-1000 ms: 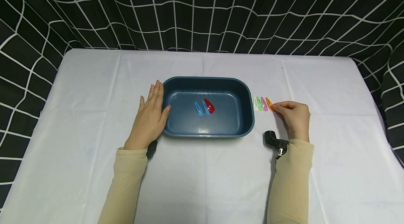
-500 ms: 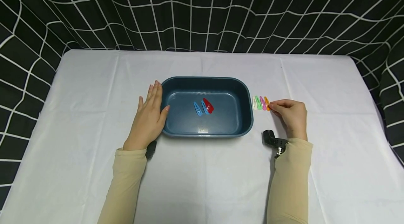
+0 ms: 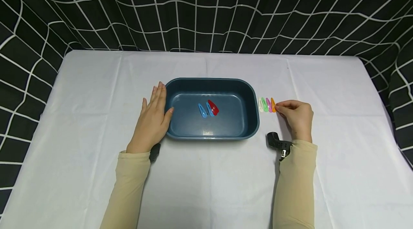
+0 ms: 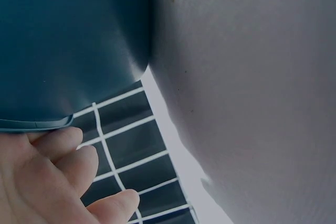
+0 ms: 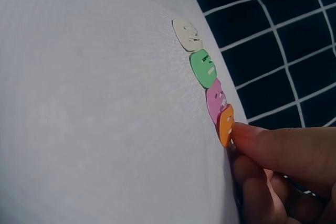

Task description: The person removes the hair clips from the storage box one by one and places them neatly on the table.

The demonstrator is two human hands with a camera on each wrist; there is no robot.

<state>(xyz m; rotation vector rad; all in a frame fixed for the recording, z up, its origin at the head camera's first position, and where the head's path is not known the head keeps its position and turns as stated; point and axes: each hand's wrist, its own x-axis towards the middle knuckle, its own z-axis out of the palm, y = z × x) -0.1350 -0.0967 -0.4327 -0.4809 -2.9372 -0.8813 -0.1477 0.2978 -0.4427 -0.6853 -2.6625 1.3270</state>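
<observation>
A row of hair clips lies on the white cloth right of the blue-grey basin [image 3: 213, 132]: a white clip [image 3: 260, 104], a green clip [image 3: 265, 104], a pink clip [image 3: 269, 105] and an orange clip [image 3: 273, 105]. My right hand [image 3: 296, 117] pinches the orange clip between thumb and finger at the row's right end. In the right wrist view that orange clip [image 5: 226, 126] touches or overlaps the pink clip [image 5: 214, 102]. My left hand [image 3: 151, 123] rests along the basin's left wall, fingers straight, thumb at the rim. Inside the basin lie two blue clips [image 3: 202, 111] and a red clip [image 3: 213, 107].
The table [image 3: 238, 182] is covered with a creased white cloth. A black wall with white netting [image 3: 206, 13] stands behind it and at the sides. A black wrist camera [image 3: 277, 141] sticks out left of my right sleeve.
The orange clip, slanted and apart a second ago, now stands more upright and closer to the pink clip. My right hand has shifted slightly left with it. The left hand stays in place.
</observation>
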